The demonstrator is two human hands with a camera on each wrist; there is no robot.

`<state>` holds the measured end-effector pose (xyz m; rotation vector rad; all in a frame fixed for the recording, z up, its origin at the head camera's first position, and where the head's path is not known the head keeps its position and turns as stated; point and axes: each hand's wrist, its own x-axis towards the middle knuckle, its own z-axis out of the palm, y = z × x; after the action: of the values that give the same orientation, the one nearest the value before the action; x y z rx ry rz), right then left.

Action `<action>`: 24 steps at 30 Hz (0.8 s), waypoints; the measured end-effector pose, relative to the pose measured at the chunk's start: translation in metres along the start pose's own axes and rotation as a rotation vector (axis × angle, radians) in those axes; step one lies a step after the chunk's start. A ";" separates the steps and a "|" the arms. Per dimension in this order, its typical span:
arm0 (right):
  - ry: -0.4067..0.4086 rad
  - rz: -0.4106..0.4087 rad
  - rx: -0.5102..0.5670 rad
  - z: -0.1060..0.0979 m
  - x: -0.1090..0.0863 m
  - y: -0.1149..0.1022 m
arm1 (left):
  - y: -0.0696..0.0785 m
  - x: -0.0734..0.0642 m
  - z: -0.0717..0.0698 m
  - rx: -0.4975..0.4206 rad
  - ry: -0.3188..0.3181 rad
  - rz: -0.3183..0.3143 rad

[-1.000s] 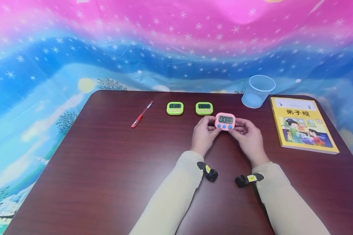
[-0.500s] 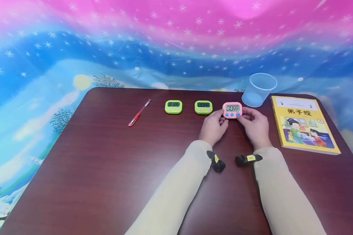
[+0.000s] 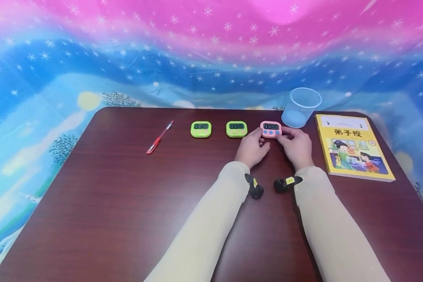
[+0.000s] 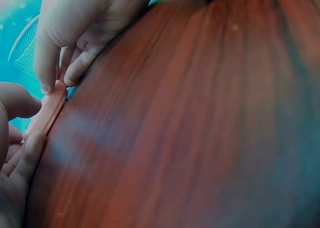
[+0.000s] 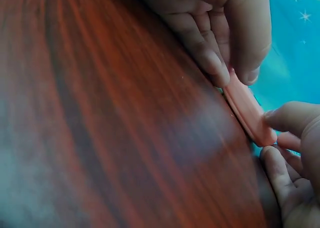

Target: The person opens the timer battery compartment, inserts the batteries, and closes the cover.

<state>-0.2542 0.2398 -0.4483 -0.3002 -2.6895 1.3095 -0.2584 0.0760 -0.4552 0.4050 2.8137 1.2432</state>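
A pink digital timer (image 3: 270, 129) with blue buttons lies face up on the table near its back edge. My right hand (image 3: 297, 147) pinches its right end between thumb and fingers. At its left edge, my left hand (image 3: 251, 149) touches it with the fingertips, the thumb standing apart below in the head view. Both wrist views show the timer's pink side (image 4: 49, 108) low against the tabletop between the two hands. To its left sit two green timers, a nearer one (image 3: 236, 129) and a farther one (image 3: 201, 129), both face up.
A red pen (image 3: 160, 137) lies slanted at the left. Behind the right hand stands a translucent cup (image 3: 301, 107). A yellow book (image 3: 354, 147) lies to the right. The dark wooden table (image 3: 127, 203) ends at a patterned cloth backdrop (image 3: 183, 51).
Both hands have moved the pink timer away from me and lowered it beside the green ones. My left thumb has come off it. The view has shifted a little.
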 end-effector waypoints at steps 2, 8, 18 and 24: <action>0.025 0.012 0.025 0.001 0.001 0.001 | -0.001 0.000 0.002 -0.035 0.023 -0.009; 0.173 -0.012 0.073 0.007 0.000 0.010 | -0.002 -0.010 0.010 -0.324 0.224 -0.012; 0.219 -0.257 0.045 0.008 -0.016 0.011 | -0.019 -0.039 0.009 -0.325 0.330 0.093; 0.093 -0.409 -0.111 0.011 -0.047 0.003 | -0.041 -0.064 -0.011 -0.128 0.302 0.112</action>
<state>-0.2102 0.2218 -0.4589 0.1695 -2.5656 1.0028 -0.2078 0.0250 -0.4821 0.4043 2.9650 1.6245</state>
